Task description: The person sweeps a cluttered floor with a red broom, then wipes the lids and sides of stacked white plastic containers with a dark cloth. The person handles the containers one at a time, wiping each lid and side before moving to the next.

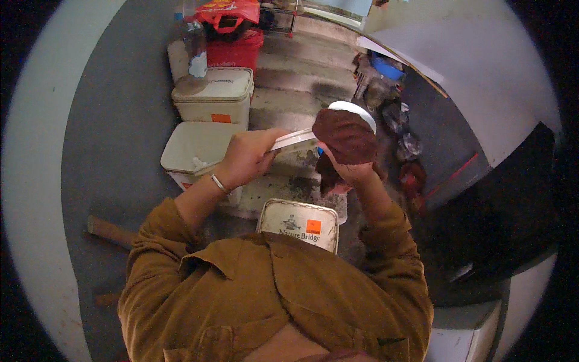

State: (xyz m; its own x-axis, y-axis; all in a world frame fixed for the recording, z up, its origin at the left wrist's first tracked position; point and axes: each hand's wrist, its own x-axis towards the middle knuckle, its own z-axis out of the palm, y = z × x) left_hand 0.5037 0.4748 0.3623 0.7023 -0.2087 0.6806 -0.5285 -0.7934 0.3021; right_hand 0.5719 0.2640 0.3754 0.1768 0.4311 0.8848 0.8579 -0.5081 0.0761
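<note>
My left hand (251, 154) is closed around the white handle (296, 138) of a long-handled object. Its rounded white head (355, 111) shows behind a dark brown cloth (346, 135); the cloth hides most of it, so I cannot tell its exact kind. With the cloth spread over it, my right hand (355, 172) presses against the head from the near side. Another dark reddish-brown piece of fabric (329, 174) hangs just below that hand. Both hands are raised in front of me, above a flight of concrete steps (294, 108).
Below my hands stands a lidded white plastic bucket (298, 217). To the left are an open white bucket (194, 140), a lidded one (212, 106) bearing a clear plastic bottle (196, 52), and a red container (235, 50). Plastic bags (402, 126) and a blue basin (386, 68) line the right.
</note>
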